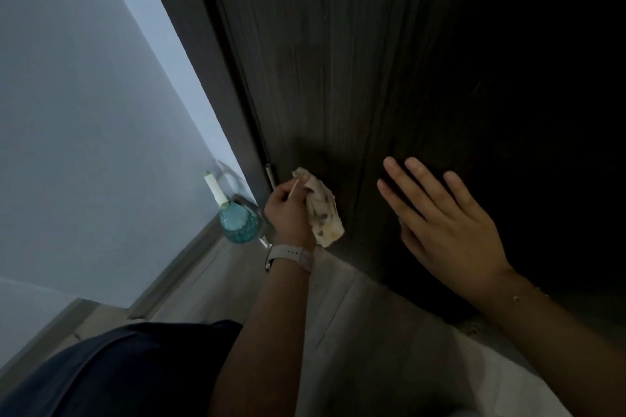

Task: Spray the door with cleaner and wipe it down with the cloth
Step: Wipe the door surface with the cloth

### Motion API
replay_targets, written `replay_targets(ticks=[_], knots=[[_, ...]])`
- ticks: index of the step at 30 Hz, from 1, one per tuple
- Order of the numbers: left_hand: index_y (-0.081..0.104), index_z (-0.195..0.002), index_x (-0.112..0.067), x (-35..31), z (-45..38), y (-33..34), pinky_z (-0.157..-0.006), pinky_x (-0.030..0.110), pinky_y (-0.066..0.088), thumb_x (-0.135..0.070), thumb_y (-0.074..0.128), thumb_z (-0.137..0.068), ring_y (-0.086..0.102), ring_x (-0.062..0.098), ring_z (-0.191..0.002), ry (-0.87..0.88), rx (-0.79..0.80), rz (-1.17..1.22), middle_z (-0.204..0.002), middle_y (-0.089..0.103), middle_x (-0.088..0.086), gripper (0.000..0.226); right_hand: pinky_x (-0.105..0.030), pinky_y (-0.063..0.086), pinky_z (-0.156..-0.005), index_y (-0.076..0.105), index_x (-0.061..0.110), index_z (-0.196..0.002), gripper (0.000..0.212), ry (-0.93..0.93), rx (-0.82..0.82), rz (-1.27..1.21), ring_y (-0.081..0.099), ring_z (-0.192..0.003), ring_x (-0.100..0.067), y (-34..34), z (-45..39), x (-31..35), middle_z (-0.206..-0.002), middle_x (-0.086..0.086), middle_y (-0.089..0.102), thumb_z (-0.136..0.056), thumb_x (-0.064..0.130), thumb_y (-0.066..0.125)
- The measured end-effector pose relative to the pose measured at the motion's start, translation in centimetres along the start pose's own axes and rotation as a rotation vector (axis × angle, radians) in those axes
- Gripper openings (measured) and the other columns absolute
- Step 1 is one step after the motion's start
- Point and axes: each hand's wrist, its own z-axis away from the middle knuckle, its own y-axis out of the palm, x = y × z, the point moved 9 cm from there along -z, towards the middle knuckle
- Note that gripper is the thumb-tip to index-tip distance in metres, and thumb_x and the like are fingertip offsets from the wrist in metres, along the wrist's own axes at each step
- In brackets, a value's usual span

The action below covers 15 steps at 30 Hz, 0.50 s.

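Observation:
A dark wood-grain door (338,61) fills the upper right of the head view. My left hand (288,210), with a white watch on the wrist, grips a crumpled pale spotted cloth (323,213) against the door's lower part near its hinge edge. My right hand (440,217) lies flat with straight fingers against the door, to the right of the cloth. A spray bottle (237,218) of blue-green cleaner with a white nozzle stands on the floor by the door frame, just left of my left hand.
A pale wall (84,112) runs along the left with a grey skirting board (183,267) at its foot. A metal hinge (270,174) shows at the door's edge. The floor (355,332) is grey. My dark-clothed knee (118,376) is at the bottom left.

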Motion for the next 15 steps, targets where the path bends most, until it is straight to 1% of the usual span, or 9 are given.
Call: replay_targets(ticks=[2, 3, 5, 6, 7, 9, 11, 13, 15], knots=[[0.065, -0.076, -0.011, -1.2, -0.3, 0.2, -0.069, 0.022, 0.054, 0.004, 0.062, -0.087, 0.062, 0.006, -0.067, 0.071, -0.026, 0.033, -0.075, 0.064, 0.003, 0.018, -0.040, -0.006, -0.122, 0.024, 0.013, -0.155, 0.066, -0.005, -0.011, 0.011, 0.001, -0.152, -0.024, 0.0, 0.0, 0.0, -0.165, -0.009, 0.003, -0.093, 0.027, 0.042], [0.064, -0.075, -0.012, -1.2, -0.3, 0.3, -0.068, 0.020, 0.053, 0.005, 0.061, -0.087, 0.061, 0.002, -0.064, 0.086, -0.033, 0.032, -0.074, 0.063, 0.002, 0.021, -0.040, -0.005, -0.122, 0.024, 0.013, -0.155, 0.066, -0.010, -0.013, 0.019, 0.002, -0.152, -0.024, 0.0, 0.0, 0.0, -0.165, -0.009, 0.003, -0.093, 0.028, 0.042], [0.063, -0.072, -0.015, 0.2, -0.1, 0.0, -0.064, 0.018, 0.052, 0.004, 0.060, -0.088, 0.059, -0.004, -0.059, 0.064, -0.018, -0.045, -0.071, 0.061, -0.001, 0.024, -0.040, -0.005, -0.122, 0.023, 0.013, -0.155, 0.065, -0.019, -0.010, 0.032, 0.002, -0.152, -0.025, 0.1, 0.1, 0.1, -0.165, -0.009, 0.004, -0.094, 0.029, 0.041], [0.062, -0.071, -0.016, 1.6, 0.1, -0.3, -0.063, 0.020, 0.051, 0.000, 0.061, -0.089, 0.058, -0.003, -0.060, 0.021, -0.005, -0.106, -0.069, 0.060, -0.002, 0.024, -0.040, -0.006, -0.122, 0.023, 0.013, -0.155, 0.065, -0.021, -0.010, 0.039, 0.003, -0.152, -0.025, 0.2, 0.1, 0.1, -0.165, -0.009, 0.005, -0.095, 0.030, 0.041], [0.062, -0.071, -0.017, 3.1, 0.2, -0.7, -0.065, 0.023, 0.050, -0.004, 0.063, -0.089, 0.060, 0.002, -0.066, -0.041, 0.009, -0.165, -0.069, 0.060, -0.001, 0.022, -0.040, -0.007, -0.122, 0.023, 0.014, -0.155, 0.065, -0.020, -0.012, 0.042, 0.003, -0.152, -0.024, 0.2, 0.2, 0.1, -0.165, -0.009, 0.005, -0.095, 0.031, 0.041], [0.065, -0.071, -0.019, 6.3, 0.8, -1.3, -0.074, 0.032, 0.053, -0.013, 0.067, -0.088, 0.063, 0.018, -0.081, -0.188, 0.055, -0.223, -0.075, 0.064, 0.002, 0.019, -0.040, -0.007, -0.122, 0.022, 0.014, -0.155, 0.065, -0.020, -0.011, 0.048, 0.003, -0.152, -0.024, 0.3, 0.2, 0.2, -0.165, -0.009, 0.006, -0.096, 0.032, 0.040], [0.066, -0.071, -0.018, 7.6, 1.4, -1.1, -0.083, 0.039, 0.055, -0.014, 0.069, -0.087, 0.064, 0.027, -0.089, -0.234, 0.074, -0.204, -0.082, 0.067, 0.006, 0.017, -0.041, -0.007, -0.122, 0.020, 0.014, -0.156, 0.064, -0.027, -0.006, 0.068, 0.003, -0.152, -0.025, 0.4, 0.2, 0.2, -0.165, -0.009, 0.006, -0.097, 0.033, 0.037], [0.066, -0.070, -0.017, 6.5, 1.5, -0.6, -0.079, 0.037, 0.055, -0.009, 0.067, -0.087, 0.064, 0.025, -0.086, -0.184, 0.047, -0.150, -0.080, 0.066, 0.006, 0.020, -0.041, -0.006, -0.122, 0.019, 0.014, -0.156, 0.063, -0.034, -0.006, 0.076, 0.003, -0.152, -0.025, 0.3, 0.2, 0.2, -0.165, -0.010, 0.005, -0.098, 0.034, 0.035], [0.066, -0.072, -0.013, 3.9, 1.1, -0.2, -0.070, 0.027, 0.053, -0.002, 0.063, -0.088, 0.064, 0.013, -0.074, -0.070, 0.031, -0.078, -0.072, 0.065, 0.002, 0.020, -0.041, -0.006, -0.122, 0.019, 0.014, -0.156, 0.063, -0.037, -0.011, 0.069, 0.003, -0.152, -0.025, 0.3, 0.3, 0.2, -0.165, -0.010, 0.005, -0.098, 0.034, 0.035]])
